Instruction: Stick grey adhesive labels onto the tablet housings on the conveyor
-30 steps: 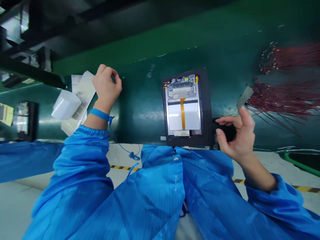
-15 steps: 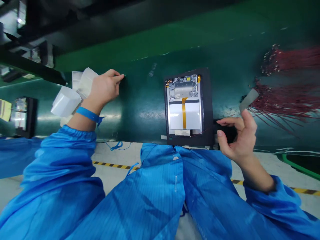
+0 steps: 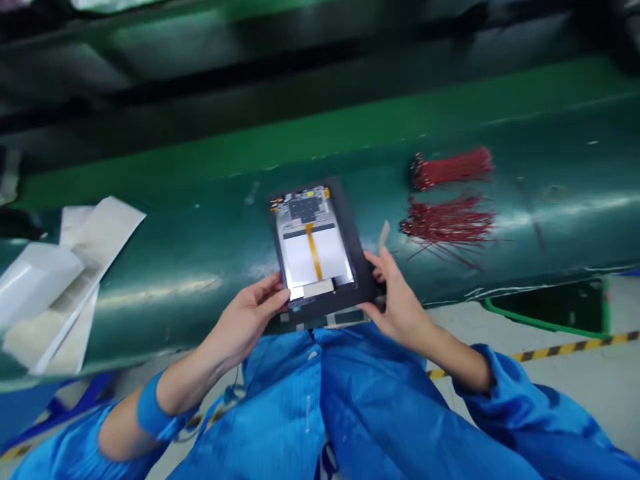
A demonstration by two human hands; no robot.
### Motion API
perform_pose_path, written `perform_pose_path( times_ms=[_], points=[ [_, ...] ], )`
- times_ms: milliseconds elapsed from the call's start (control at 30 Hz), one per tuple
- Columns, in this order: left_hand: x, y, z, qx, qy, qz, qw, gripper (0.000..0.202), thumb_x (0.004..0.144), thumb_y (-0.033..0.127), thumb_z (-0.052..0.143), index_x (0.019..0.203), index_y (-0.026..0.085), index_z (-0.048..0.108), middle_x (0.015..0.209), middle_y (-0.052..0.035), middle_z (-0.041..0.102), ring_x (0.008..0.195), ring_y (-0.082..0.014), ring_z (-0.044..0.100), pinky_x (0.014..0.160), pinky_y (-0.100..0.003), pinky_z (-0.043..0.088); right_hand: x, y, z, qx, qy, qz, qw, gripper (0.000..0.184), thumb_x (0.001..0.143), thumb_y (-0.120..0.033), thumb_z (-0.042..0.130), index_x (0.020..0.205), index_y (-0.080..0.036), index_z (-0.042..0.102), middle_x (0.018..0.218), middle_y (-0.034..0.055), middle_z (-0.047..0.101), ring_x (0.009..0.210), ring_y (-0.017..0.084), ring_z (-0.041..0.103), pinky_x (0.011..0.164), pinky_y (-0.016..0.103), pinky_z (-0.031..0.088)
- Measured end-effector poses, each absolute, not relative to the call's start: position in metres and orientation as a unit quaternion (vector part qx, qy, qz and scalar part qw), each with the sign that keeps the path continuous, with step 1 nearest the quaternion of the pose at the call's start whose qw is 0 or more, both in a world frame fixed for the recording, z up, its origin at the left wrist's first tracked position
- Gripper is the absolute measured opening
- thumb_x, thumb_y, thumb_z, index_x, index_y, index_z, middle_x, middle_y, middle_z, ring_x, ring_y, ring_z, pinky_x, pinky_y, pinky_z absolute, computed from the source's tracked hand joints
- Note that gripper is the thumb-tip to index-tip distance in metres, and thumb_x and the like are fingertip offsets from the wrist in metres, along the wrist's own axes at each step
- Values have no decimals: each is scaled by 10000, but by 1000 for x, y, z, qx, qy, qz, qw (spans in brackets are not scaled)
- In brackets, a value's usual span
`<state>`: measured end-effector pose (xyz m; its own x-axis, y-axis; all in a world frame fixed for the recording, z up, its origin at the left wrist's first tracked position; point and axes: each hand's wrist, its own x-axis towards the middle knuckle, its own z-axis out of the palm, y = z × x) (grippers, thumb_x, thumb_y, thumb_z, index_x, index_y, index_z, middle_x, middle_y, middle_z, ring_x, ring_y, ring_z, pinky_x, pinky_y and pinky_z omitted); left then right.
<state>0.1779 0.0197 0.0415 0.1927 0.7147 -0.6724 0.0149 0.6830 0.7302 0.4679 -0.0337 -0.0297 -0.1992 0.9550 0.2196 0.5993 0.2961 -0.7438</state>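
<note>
opened tablet on green bench, near front edge, circuit board at far end, orange tape down middle. black panel under tablet, juts out on right. left hand holds tablet's near left corner, thumb on top. right hand at panel's right edge, thumb and fingertips spread, touching; cannot tell if gripping. pale strip at right forefinger tip. two red wire bundles beyond, right. white sheets far left. view slightly blurred.
</note>
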Motion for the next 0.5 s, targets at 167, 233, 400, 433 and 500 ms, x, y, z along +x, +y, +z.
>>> perform_pose_path(
  times_ms=[167, 233, 400, 433, 500],
  points=[
    [199, 92, 52, 245, 590, 316, 702, 358, 758, 53, 803, 1106, 129, 769, 1120, -136, 776, 886, -226, 760, 706, -261, 661, 480, 35, -15, -514, -715, 283, 380, 1222, 910, -270, 776, 1728, -235, -131, 1614, 260, 500, 1269, 340, 649, 1010, 536, 613],
    [217, 131, 54, 253, 585, 340, 692, 248, 792, 3, 701, 1020, 87, 752, 1016, -146, 768, 770, -205, 740, 634, -257, 649, 487, 63, -8, -514, -712, 238, 415, 1196, 927, -323, 753, 1724, -226, -134, 1645, 265, 450, 1292, 345, 629, 1043, 558, 592],
    [283, 249, 51, 315, 575, 388, 647, 188, 884, -44, 563, 945, 81, 688, 882, -112, 724, 738, -170, 707, 669, -250, 647, 496, 106, -4, -531, -639, 13, 556, 955, 964, -236, 582, 1727, -253, 9, 1515, 213, 505, 1288, 346, 577, 1042, 580, 562],
    [298, 273, 50, 327, 578, 388, 640, 199, 898, -48, 540, 960, 82, 677, 870, -104, 716, 748, -165, 702, 690, -255, 648, 497, 109, -6, -530, -635, -8, 562, 939, 955, -210, 567, 1727, -249, 32, 1448, 202, 537, 1262, 342, 580, 1012, 567, 572],
    [328, 315, 46, 349, 585, 383, 623, 193, 925, -48, 503, 969, 80, 640, 837, -80, 688, 764, -146, 686, 742, -256, 642, 500, 114, -9, -523, -646, -27, 556, 934, 939, -192, 563, 1726, -235, 61, 1360, 188, 573, 1212, 335, 586, 959, 539, 585]
  ],
)
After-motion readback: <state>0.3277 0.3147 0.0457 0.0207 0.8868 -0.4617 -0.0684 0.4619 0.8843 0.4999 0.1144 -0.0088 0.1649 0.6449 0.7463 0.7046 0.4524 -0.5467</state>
